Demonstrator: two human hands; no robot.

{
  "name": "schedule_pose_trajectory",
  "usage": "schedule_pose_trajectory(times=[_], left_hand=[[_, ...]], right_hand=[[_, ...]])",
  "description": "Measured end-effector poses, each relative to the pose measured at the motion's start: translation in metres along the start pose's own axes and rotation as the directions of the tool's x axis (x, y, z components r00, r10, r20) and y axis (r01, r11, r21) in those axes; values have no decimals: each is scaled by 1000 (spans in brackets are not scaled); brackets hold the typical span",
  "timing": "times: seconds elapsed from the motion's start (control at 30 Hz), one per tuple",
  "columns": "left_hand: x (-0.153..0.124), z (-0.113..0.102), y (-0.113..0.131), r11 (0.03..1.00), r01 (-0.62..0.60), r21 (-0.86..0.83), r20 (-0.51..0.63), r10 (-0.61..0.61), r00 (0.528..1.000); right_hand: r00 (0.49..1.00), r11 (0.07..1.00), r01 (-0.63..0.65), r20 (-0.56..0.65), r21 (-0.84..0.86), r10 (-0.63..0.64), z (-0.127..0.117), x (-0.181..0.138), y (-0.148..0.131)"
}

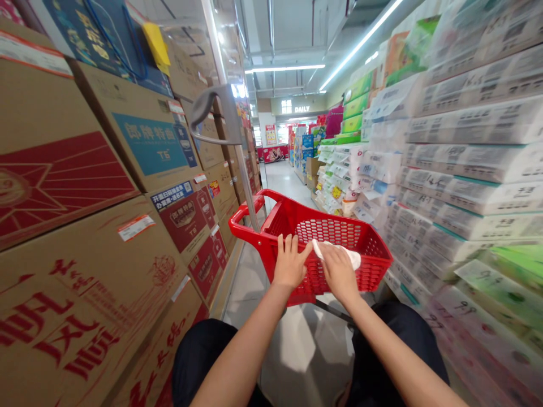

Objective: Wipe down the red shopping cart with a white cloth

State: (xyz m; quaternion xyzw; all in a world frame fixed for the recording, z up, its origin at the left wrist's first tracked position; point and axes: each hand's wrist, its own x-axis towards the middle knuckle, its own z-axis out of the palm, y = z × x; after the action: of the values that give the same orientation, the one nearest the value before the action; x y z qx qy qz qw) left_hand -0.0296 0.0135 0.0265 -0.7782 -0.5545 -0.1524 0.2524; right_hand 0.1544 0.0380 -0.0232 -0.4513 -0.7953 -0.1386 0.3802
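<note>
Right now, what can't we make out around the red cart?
All in the head view:
White cloth: partly covered by the right hand.
Red cart floor: mostly behind the near wall and hands.
White packs: fine print blurred.
Left forearm: cut off by the bottom edge.

A sign [302,107] reads "DAILY", a carton [146,141] "郎牌特曲 T6", a pack [481,280] "9.9".

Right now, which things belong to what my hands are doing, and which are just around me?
In use: white cloth, under your right hand; red cart, with your left hand at its side.
Just around: cardboard boxes; blue bag; white packs; green packs.
</note>
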Motion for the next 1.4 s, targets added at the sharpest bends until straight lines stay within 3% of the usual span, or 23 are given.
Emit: schedule_pose_trajectory(times=[0.07,0.17,0.33,0.43,0.6,0.73,1.07,1.2,1.4], left_hand=[[-1,1,-6,1000,-21,1,-6,21,1000],[-2,2,-19,999,-48,-8,-8,48,999],[0,4,-38,999,-24,-44,-19,23,1000],[3,8,-40,996,26,-89,-24,-29,999],[4,27,-17,973,149,-174,-13,-153,988],[7,44,2,945,239,-223,-4,-246,969],[11,46,-5,868,405,-287,134,-382,914],[2,43,-20,877,367,-309,154,-335,930],[0,40,-31,880,336,-335,126,-312,942]], right_hand=[[998,998,60,15,24,-61,0,2,-7],[992,993,108,59,42,-111,-12,-5,12],[997,1000,9,82,-30,-7,-38,-34,74],[996,996,-54,66,-69,58,-39,-46,87],[992,985,-120,10,-122,123,-27,-47,54],[996,988,-88,23,-130,91,-28,-50,20],[991,989,60,109,133,-75,-44,-62,-32],[974,971,110,173,211,-148,-57,-69,-19],[977,980,62,190,188,-98,-59,-78,45]])
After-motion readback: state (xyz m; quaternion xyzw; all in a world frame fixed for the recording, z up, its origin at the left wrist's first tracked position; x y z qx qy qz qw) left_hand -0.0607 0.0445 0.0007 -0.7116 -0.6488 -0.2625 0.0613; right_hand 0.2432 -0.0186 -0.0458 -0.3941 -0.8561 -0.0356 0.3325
